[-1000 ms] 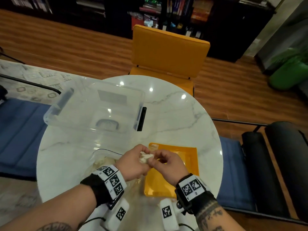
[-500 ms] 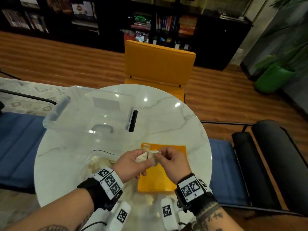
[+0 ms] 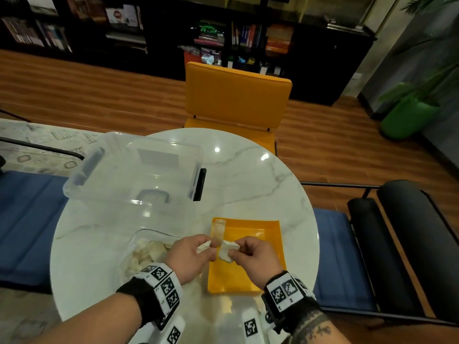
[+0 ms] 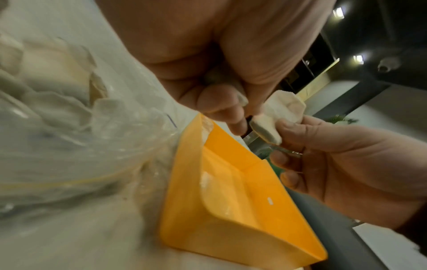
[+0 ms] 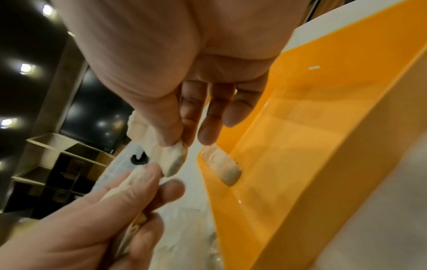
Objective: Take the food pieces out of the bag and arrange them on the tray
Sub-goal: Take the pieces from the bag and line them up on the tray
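Note:
A clear plastic bag of pale food pieces lies on the table's near left. Right of it sits the orange tray, with one pale piece in its far left corner, seen too in the right wrist view as the piece. My left hand pinches a small white piece over the tray's left edge. My right hand pinches a larger white piece just above the tray. The two held pieces are apart, a small gap between them.
A clear lidless storage bin stands at the back left of the round marble table. An orange chair is behind the table, and dark padded seats flank it on both sides.
Both hands held the white food together a second ago. They have since drawn apart, each keeping one piece.

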